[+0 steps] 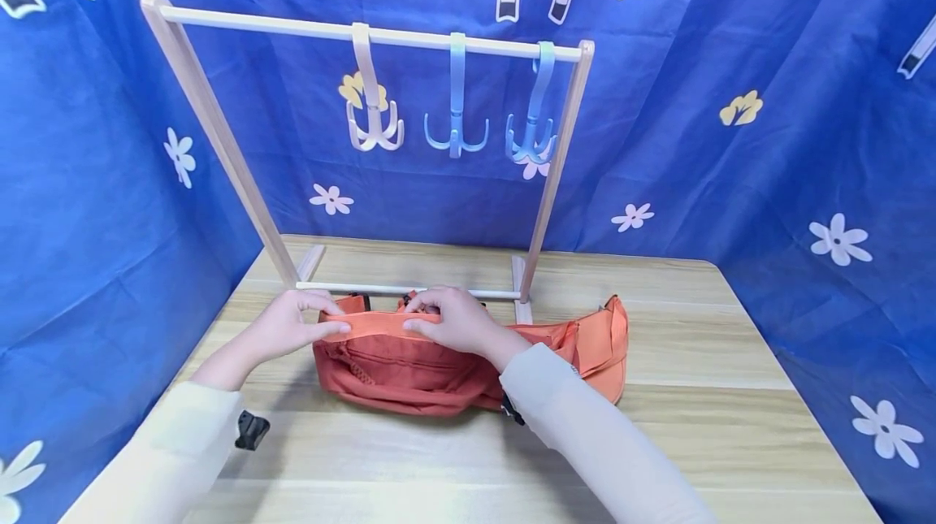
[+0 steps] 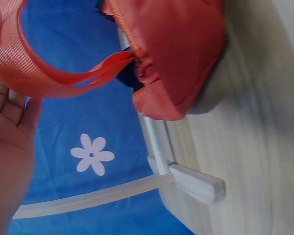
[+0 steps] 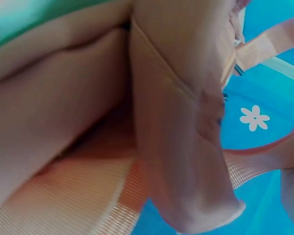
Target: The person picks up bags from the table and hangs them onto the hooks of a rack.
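Note:
An orange-red fabric bag [image 1: 409,382] lies on the wooden table, stretched from left to right, with its strap end [image 1: 607,337] at the right. Above its near side both hands hold a flat orange strap [image 1: 380,324]. My left hand [image 1: 288,325] pinches the strap's left part between thumb and fingers. In the left wrist view, the strap [image 2: 44,81] loops from that hand down to the bag. A short span away, my right hand [image 1: 461,321] pinches the strap too. Fingers fill much of the right wrist view, beside the strap webbing [image 3: 63,196].
Behind the bag stands a wooden rack [image 1: 244,183] whose top bar carries a white hook [image 1: 374,101], a blue hook [image 1: 457,101] and another blue hook [image 1: 536,110]. Its low bar [image 1: 395,290] runs close behind the bag. A blue patterned cloth [image 1: 658,142] encloses the table.

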Tool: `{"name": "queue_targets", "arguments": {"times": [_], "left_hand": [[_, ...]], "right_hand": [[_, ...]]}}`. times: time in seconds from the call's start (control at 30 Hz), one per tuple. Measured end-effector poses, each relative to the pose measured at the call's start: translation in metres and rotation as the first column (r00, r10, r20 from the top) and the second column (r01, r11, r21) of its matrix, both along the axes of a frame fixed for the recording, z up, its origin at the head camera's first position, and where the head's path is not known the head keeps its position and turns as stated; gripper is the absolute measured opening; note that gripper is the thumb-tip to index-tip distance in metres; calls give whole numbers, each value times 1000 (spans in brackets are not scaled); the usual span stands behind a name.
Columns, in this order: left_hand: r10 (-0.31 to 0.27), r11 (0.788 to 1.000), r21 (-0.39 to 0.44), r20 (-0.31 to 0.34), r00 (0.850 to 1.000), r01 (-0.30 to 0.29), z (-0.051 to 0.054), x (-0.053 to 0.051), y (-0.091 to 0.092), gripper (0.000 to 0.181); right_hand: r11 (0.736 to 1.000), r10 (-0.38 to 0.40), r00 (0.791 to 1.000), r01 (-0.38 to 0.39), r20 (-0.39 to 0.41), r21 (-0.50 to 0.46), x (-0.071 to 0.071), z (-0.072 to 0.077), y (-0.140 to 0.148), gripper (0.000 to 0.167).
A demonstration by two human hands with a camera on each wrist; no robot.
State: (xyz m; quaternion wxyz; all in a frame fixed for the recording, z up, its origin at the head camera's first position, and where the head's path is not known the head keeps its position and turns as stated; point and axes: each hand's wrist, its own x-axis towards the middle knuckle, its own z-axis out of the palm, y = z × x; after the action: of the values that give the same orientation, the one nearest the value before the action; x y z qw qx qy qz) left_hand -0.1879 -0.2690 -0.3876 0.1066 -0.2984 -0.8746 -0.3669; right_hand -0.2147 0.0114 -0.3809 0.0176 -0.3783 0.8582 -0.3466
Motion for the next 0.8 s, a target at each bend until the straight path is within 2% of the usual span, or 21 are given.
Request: {"name": "queue_targets", "arguments": {"times": [0.23,0.33,0.37,0.47,0.6,0.67,0.8], "left_hand": [[40,999,16,9,999,-40,23,-1,5,12],[37,999,40,-8,999,-37,41,4,13,12],[41,998,43,-14,999,-40,44,3,14,12],[44,997,57,-10,999,-43,49,-1,12,11],[90,995,47,0,996,-90,46,-14,2,8],[104,994,43,-11,994,-104,51,-16,1,7],[91,995,54,-46,995,-89,62,-22,0,5]], "right_hand": [[999,-9,1000,9,3,-50,-5,15,0,14],[997,-15,1000,14,-17,-72,-7,22,-1,12],[997,-19,1000,18,-22,-75,-8,24,-2,12],[996,-41,999,40,-20,-78,-9,32,-3,10],[994,-61,998,59,-17,-93,-10,44,-6,9],[992,-67,998,65,-17,-105,-10,49,-7,9],[990,-86,996,84,-15,-117,-9,60,-10,10]]}}
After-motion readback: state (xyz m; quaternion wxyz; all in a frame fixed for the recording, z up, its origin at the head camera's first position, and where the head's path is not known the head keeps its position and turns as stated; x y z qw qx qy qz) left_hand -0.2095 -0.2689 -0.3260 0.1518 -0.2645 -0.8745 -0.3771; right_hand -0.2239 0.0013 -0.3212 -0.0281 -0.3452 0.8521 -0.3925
